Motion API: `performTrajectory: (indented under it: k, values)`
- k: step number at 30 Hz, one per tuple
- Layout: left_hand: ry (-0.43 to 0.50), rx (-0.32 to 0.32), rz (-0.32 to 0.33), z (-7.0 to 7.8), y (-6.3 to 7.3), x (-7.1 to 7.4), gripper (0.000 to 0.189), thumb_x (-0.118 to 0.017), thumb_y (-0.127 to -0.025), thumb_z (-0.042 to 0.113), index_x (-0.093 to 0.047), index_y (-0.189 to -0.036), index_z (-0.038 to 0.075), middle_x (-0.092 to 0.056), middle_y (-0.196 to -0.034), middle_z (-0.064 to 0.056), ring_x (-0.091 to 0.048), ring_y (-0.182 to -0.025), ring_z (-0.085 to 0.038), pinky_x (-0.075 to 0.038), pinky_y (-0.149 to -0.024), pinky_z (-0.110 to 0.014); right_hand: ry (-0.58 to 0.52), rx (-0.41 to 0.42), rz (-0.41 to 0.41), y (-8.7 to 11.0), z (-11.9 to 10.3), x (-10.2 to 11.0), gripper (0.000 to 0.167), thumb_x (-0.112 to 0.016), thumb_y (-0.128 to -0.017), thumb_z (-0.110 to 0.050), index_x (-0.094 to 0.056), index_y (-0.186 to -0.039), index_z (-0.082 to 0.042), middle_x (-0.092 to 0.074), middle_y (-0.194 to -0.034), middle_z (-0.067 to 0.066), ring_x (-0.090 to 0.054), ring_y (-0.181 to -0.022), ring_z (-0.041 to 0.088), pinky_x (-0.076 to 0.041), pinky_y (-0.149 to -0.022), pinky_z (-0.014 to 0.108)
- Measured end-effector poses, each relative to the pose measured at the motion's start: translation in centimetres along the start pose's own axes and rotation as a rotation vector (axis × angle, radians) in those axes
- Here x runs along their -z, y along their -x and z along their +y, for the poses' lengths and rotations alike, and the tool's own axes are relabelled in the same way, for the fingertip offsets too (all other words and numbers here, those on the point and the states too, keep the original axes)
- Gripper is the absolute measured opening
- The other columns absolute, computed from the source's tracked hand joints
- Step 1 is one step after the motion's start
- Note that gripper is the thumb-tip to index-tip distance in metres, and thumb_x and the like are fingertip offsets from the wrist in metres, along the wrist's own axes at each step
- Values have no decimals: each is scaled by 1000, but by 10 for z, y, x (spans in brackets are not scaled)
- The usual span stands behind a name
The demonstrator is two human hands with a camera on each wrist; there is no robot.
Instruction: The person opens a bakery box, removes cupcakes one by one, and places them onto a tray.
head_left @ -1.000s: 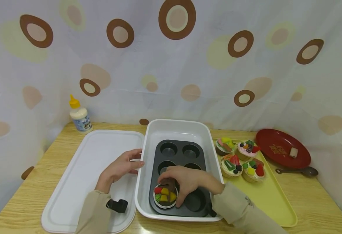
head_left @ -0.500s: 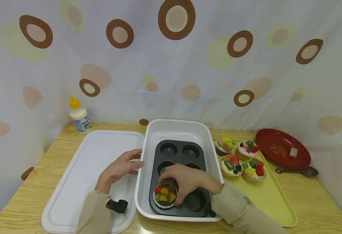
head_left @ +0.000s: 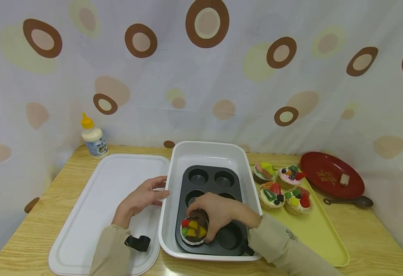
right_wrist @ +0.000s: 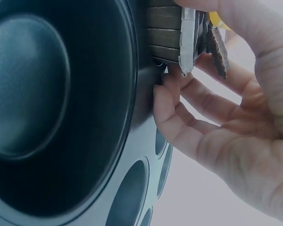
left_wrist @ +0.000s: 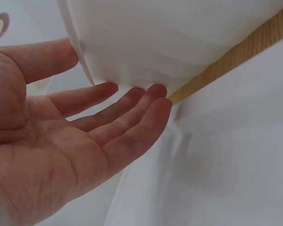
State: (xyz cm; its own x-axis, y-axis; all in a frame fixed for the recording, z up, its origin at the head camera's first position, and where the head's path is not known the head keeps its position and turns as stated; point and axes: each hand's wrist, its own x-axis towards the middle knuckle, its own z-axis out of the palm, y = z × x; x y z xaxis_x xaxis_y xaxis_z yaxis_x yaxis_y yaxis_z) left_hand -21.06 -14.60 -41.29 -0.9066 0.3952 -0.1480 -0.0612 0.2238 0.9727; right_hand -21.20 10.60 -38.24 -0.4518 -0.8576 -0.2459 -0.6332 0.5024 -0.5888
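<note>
A dark muffin tin [head_left: 212, 176] lies inside a deep white tub [head_left: 217, 151]. My right hand [head_left: 218, 212] grips a toy cupcake [head_left: 194, 230] with red, yellow and green fruit on top, at the tin's near left cup. In the right wrist view the cupcake's brown ridged side [right_wrist: 164, 33] shows between thumb and fingers, close against the tin; how deep it sits in the cup I cannot tell. My left hand [head_left: 143, 195] touches the tub's left wall with fingers extended, and in the left wrist view its fingertips [left_wrist: 155, 90] rest against the white wall.
A white tray [head_left: 101, 207] lies left of the tub, with a yellow-capped bottle [head_left: 95, 142] behind it. On the right, a yellow tray [head_left: 320, 234] bears several toy cupcakes [head_left: 272, 194]. Beyond it are a red plate [head_left: 325, 168] and a dark spoon [head_left: 361, 201].
</note>
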Motion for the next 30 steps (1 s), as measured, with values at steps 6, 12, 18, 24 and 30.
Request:
performTrajectory:
  k: [6, 12, 18, 24, 30]
  values:
    - [-9, 6, 6, -1, 0, 0, 56, -56, -95, 10, -35, -144, -4, -42, -140, -28, -56, -112, -34, -54, -84, -44, 3, -9, -3, 0, 0, 0, 64, -92, -59, -19, -66, -116, -11, -61, -103, -13, -53, -88, -1, -48, -79, 16]
    - [-6, 9, 5, -1, -1, 0, 56, -56, -95, 10, -34, -144, -5, -41, -141, -28, -56, -113, -35, -54, -84, -43, 7, -13, -4, 0, -1, 1, 63, -92, -59, -19, -66, -116, -11, -61, -102, -12, -53, -88, -1, -48, -79, 15]
    - [3, 13, 3, -1, -1, 0, 57, -56, -95, 9, -33, -145, -5, -40, -141, -29, -56, -112, -34, -54, -84, -43, -31, 9, -1, 1, 2, 2, 63, -90, -60, -19, -65, -118, -11, -62, -103, -12, -54, -85, -1, -50, -75, 16]
    - [1, 18, 6, -1, -2, 0, 56, -56, -95, 9, -34, -145, -5, -41, -141, -28, -56, -111, -34, -54, -85, -43, -206, 40, 22, 3, 6, 7, 60, -86, -65, -19, -59, -118, -15, -61, -100, -12, -57, -76, 3, -55, -66, 23]
    - [-4, 20, 10, -1, -1, 0, 57, -56, -94, 9, -33, -145, -5, -41, -141, -29, -57, -111, -34, -54, -84, -42, -184, 53, 80, 6, 7, 8, 61, -85, -66, -23, -57, -120, -12, -61, -101, -9, -57, -78, 3, -54, -66, 23]
